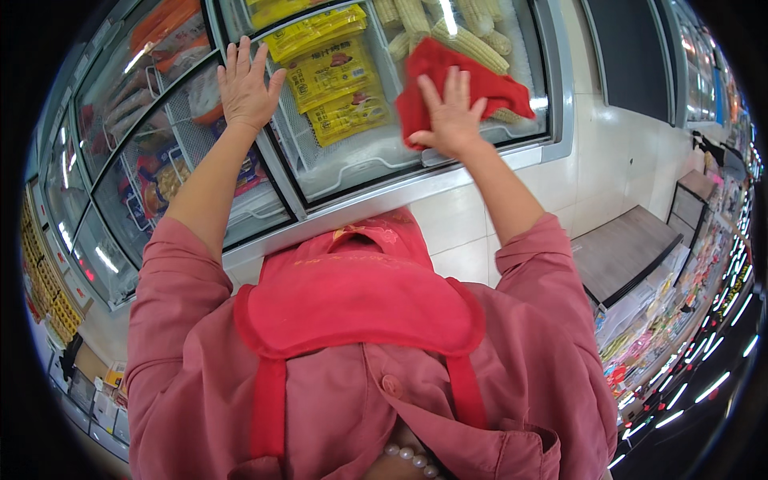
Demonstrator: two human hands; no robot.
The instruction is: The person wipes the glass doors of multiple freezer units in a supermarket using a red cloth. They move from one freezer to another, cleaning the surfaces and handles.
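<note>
My left hand [247, 90] lies flat with fingers apart on the metal divider between two glass lids of a chest freezer [354, 204]. It holds nothing. Under the spread palm of my right hand [451, 114], a red cloth [507, 93] is held down on the glass, near the lid's front edge. Through the glass, corn cobs [471, 48] show around and partly behind the cloth. Yellow food packets [336, 75] lie in a white wire basket between my two hands.
More freezer sections with bagged goods [165, 174] extend to the left. At right, a dark-topped display stand [627, 252] rises from the tiled floor [456, 258], with shelves of goods beyond. A dark panel [627, 54] is at upper right. My red apron [360, 306] touches the freezer's front.
</note>
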